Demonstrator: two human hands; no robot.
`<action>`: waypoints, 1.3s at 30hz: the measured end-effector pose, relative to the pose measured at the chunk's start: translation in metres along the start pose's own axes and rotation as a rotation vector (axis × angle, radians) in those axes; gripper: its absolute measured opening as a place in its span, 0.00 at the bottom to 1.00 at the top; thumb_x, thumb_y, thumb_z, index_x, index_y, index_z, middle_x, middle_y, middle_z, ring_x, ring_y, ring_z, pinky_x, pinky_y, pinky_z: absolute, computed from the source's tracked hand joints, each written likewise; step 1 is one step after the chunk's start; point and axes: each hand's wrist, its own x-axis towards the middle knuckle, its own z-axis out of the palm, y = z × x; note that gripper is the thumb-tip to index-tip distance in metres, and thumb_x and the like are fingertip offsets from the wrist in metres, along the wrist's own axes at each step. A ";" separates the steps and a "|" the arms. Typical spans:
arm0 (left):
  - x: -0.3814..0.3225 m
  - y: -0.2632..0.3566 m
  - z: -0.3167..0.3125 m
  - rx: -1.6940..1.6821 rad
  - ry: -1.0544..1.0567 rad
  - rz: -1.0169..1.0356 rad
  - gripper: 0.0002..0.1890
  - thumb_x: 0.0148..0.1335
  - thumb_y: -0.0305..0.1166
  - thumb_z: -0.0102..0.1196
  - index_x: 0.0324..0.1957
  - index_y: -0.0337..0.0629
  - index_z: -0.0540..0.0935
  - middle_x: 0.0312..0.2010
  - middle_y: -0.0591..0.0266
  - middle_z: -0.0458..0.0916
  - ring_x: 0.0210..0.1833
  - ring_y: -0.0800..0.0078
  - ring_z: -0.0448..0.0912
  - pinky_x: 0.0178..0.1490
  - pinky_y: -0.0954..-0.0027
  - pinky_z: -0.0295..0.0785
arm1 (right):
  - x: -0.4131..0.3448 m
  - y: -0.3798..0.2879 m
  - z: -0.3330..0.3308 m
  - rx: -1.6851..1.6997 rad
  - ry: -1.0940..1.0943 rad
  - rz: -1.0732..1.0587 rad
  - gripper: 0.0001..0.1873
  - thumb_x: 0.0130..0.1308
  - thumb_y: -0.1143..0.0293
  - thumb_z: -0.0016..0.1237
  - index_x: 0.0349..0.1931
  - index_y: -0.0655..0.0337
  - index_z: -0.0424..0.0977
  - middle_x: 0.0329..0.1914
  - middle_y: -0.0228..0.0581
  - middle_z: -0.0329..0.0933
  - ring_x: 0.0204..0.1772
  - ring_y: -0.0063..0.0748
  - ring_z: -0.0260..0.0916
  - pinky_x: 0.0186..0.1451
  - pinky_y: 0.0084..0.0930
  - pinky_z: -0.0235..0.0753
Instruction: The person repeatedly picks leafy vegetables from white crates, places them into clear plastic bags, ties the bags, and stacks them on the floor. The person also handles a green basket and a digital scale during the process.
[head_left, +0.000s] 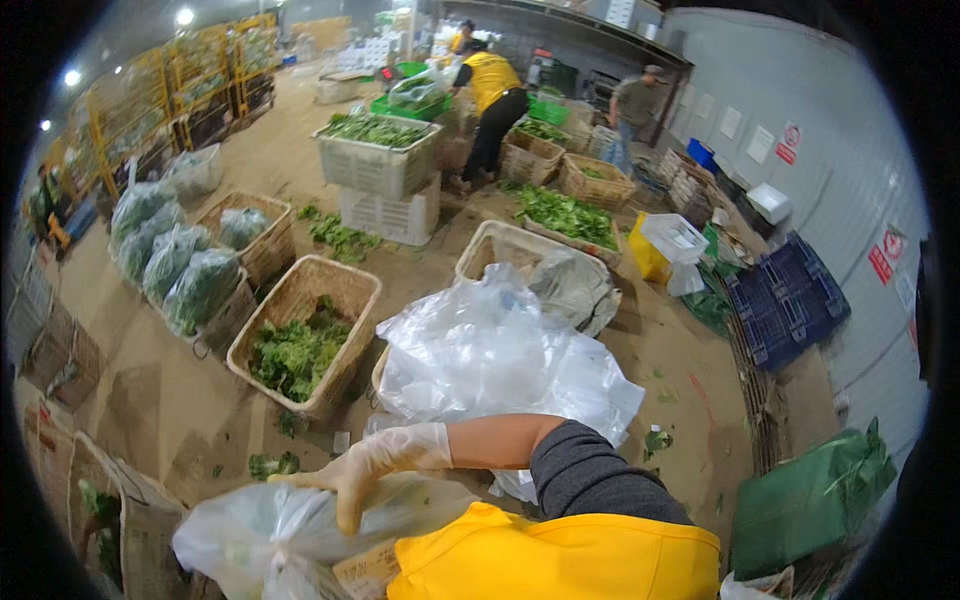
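Observation:
My right hand (360, 465), in a pale translucent glove, reaches across to the left over a knotted plastic bag (247, 517). Its fingers point left and the thumb is spread apart; the hand appears to rest on the bag's top. A paper label (369, 571) with writing lies against the bag near my yellow vest (555, 555). My left hand is out of view. Just beyond my forearm, clear plastic sheeting or bags (502, 352) are heaped over a crate. To the left of that heap, a plastic crate (244, 330) holds leafy greens (300, 356).
Bagged greens (187, 262) fill crates on the left. Stacked crates (379, 161) stand ahead. A person in a yellow vest (491, 82) bends over crates; another person (637, 101) stands farther right. Navy folded crates (787, 300) and a green sack (810, 495) lie along the right wall.

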 end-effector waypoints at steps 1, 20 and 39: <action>0.011 0.003 0.002 -0.023 -0.009 0.005 0.33 0.60 0.44 0.57 0.65 0.46 0.63 0.62 0.56 0.66 0.62 0.59 0.66 0.64 0.57 0.64 | 0.016 0.012 -0.022 0.043 -0.063 -0.040 0.65 0.42 0.72 0.65 0.74 0.52 0.28 0.71 0.45 0.51 0.68 0.36 0.52 0.67 0.29 0.57; 0.281 0.176 -0.033 -0.349 -0.088 -0.134 0.29 0.59 0.37 0.59 0.61 0.39 0.67 0.57 0.56 0.71 0.58 0.63 0.69 0.61 0.60 0.67 | 0.304 0.008 -0.291 0.740 0.439 0.116 0.32 0.55 0.54 0.56 0.59 0.59 0.67 0.55 0.39 0.74 0.56 0.36 0.71 0.59 0.34 0.73; 0.725 0.325 -0.137 0.314 0.337 -0.152 0.20 0.65 0.38 0.54 0.56 0.41 0.74 0.49 0.60 0.80 0.45 0.72 0.80 0.45 0.72 0.75 | 0.567 -0.273 -0.825 0.650 1.269 -0.668 0.40 0.63 0.36 0.37 0.68 0.53 0.56 0.67 0.40 0.59 0.67 0.42 0.58 0.69 0.46 0.59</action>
